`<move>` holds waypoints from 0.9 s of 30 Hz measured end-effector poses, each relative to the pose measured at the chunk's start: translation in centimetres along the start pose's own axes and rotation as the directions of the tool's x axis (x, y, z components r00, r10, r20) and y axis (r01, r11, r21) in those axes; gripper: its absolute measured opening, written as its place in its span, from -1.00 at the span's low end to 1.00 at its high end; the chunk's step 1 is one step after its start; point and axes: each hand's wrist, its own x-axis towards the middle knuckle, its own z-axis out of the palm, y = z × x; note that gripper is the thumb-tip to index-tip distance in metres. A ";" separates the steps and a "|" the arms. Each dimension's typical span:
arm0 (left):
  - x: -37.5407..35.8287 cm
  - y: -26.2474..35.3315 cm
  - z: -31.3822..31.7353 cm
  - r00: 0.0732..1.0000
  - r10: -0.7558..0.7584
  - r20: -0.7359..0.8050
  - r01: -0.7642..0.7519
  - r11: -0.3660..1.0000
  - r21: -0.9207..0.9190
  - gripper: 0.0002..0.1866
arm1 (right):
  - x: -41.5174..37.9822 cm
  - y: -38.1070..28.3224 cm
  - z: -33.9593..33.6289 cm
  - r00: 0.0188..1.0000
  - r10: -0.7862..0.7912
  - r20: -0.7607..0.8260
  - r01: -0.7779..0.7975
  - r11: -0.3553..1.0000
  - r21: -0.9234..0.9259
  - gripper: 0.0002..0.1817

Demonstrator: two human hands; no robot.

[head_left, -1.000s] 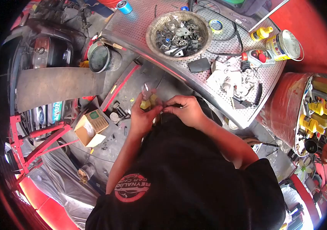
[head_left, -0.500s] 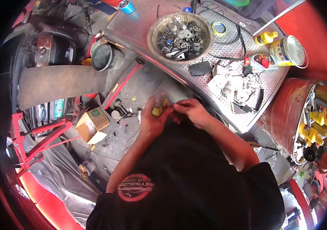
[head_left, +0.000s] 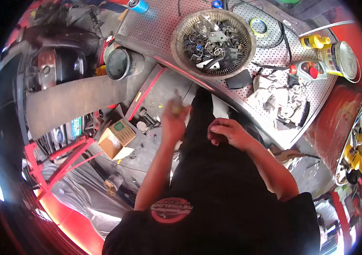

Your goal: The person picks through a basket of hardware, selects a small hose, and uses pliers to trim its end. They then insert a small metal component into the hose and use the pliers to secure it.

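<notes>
My left hand is closed around a small yellow object, blurred by motion and mostly covered by the fingers, so its kind cannot be told. It hovers over the floor, left of my dark trouser leg. My right hand is held apart from it in front of my body, the fingers curled in and the thumb pressed on them. Whatever may be inside those fingers is hidden. Beyond both hands stands a perforated metal table bearing a round metal bowl of clips and small hardware.
White rags, a yellow bottle and a bucket sit on the table. An open cardboard box, a black bucket and a red stand are at left. A red drum stands right.
My hands have moved apart: the left keeps the yellow object, and the right has drawn back toward the right. The view has shifted, so the surroundings sit further right or lower.
</notes>
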 end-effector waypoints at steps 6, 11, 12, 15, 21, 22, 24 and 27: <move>21.8 -10.3 -3.0 1.000 0.007 -0.002 -0.006 0.965 0.263 -0.41 | 2.4 1.7 -0.2 0.931 -0.160 -0.327 0.201 0.975 0.096 -0.80; 35.6 -11.5 -0.7 0.986 0.139 0.088 -0.160 0.696 0.700 -0.27 | 6.2 2.6 2.0 0.628 -0.277 -0.728 0.188 0.961 -0.204 -0.79; 37.3 -11.8 -0.2 0.968 0.228 0.106 -0.233 0.652 0.721 -0.27 | 7.4 3.6 1.6 0.506 -0.436 -0.745 0.171 0.897 -0.408 -0.79; 40.3 -11.8 1.0 0.905 0.402 0.140 -0.350 0.516 0.782 -0.29 | 8.4 1.4 -0.1 0.280 -0.703 -0.654 -0.013 0.678 -0.735 -0.76; 41.0 -11.5 1.4 0.943 0.305 0.132 -0.279 0.512 0.812 -0.30 | 6.8 -0.6 -12.6 0.134 -0.837 -0.531 -0.489 0.410 -0.770 -0.78; 40.0 -10.8 0.6 0.928 0.352 0.122 -0.302 0.520 0.799 -0.30 | 6.4 -0.8 -14.1 0.218 -0.760 -0.612 -0.625 0.373 -0.685 -0.78; 36.8 -9.8 -1.3 0.904 0.422 0.071 -0.327 0.575 0.750 -0.31 | 5.3 -0.7 -18.3 0.349 -0.636 -0.688 -0.722 0.285 -0.630 -0.78; 32.3 -11.6 -3.7 0.889 0.458 -0.018 -0.338 0.682 0.649 -0.35 | 2.8 -1.7 -20.9 0.408 -0.581 -0.704 -0.656 0.351 -0.669 -0.62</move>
